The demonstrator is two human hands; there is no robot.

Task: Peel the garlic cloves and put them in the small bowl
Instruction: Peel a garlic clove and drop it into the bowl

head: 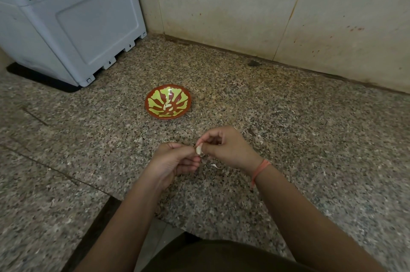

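Both hands met just above the table (pixel 299 116), close to the person. The right hand (pixel 226 147) pinched a pale clove (pixel 199 149) between thumb and forefinger, its other fingers curled. The left hand (pixel 175 158), fingers curled, gripped the same clove from the other side with its fingertips. A thread (pixel 261 168) circled the right wrist. Beyond the hands, apart from them, stood the bowl (pixel 187 96) with a few peeled cloves (pixel 167 106) at its bottom. A scrap of peel (pixel 216 166) lay under the hands. No writing was readable.
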